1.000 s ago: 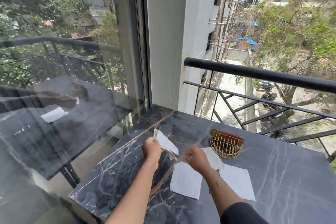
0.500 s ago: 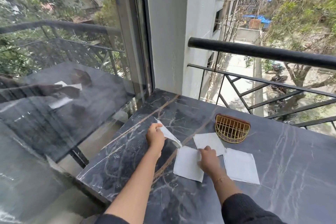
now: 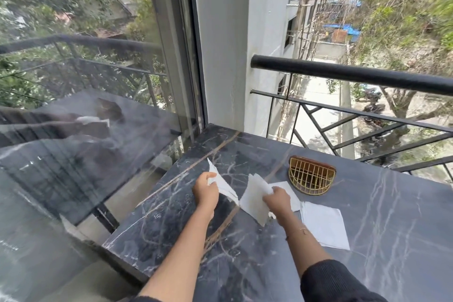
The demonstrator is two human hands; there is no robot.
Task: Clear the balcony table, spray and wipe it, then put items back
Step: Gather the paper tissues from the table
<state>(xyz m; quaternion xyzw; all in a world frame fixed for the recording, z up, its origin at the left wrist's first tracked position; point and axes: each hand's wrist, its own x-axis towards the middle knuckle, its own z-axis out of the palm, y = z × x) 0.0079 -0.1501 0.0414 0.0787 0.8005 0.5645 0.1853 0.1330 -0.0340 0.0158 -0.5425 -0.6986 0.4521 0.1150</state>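
Two bare forearms reach out over the dark marbled bench (image 3: 382, 240), the right one with a dark sleeve (image 3: 335, 279) pushed up and a thin bracelet (image 3: 303, 230) at the wrist. The right hand (image 3: 278, 200) has its grip closed on the edge of a white napkin (image 3: 253, 200), which is lifted off the bench and tilted, its lower corner hanging toward the near side. The left hand (image 3: 206, 190) has its grip closed on a second napkin (image 3: 221, 182), held up on edge so that one point rises past the knuckles and the other slants down toward the right hand's sheet; the two sheets come near each other between the hands, though whether they touch cannot be told. Just right of the right wrist a third napkin (image 3: 324, 225) lies flat on the bench. A fourth sheet (image 3: 288, 189) lies flat behind the right hand, partly hidden by it. Beyond these a gold wire holder (image 3: 311, 175) rests on the bench, well apart from the left hand. Farther off, a black railing (image 3: 355, 75) runs along the far edge, and a glass pane (image 3: 85, 105) stands on the left, mirroring the bench.
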